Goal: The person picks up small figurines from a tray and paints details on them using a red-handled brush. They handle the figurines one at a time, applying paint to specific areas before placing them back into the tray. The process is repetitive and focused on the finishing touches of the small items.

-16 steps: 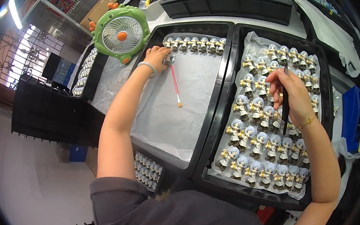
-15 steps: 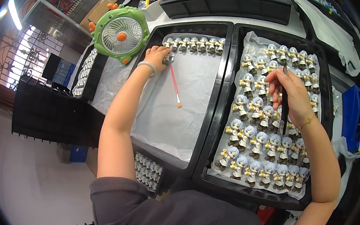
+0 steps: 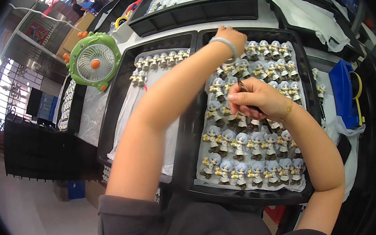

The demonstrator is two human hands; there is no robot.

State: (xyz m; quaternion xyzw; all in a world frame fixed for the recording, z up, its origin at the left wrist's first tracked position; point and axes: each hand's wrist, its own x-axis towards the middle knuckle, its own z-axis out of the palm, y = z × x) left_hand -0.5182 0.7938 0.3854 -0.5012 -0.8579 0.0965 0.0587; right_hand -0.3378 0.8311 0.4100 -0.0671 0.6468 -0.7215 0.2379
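My left hand [image 3: 231, 37] reaches across to the far left corner of the right tray [image 3: 244, 195], beside the far row of figurines [image 3: 263, 49]. Its fingers bend down and are partly hidden, so any hold on a figurine cannot be seen. Over the middle rows, my right hand [image 3: 261, 100] is closed around a slim black tool [image 3: 243, 86] that slants down toward the near right. The figurines have pale blue hair, white clothes and dark boots. In the left tray [image 3: 106, 132], a full far row and two more figurines [image 3: 138, 78] stand on white lining.
A green fan [image 3: 95, 60] stands left of the trays. Behind them is another black tray [image 3: 196, 20] with white contents. On the right lie a blue holder [image 3: 344, 93] and white plastic sheeting [image 3: 312, 21]. My left forearm covers much of the left tray.
My left hand has moved from the left tray to the right tray's far edge, and two figurines now show in the second row there. The view has shifted; the right hand has tilted its tool.
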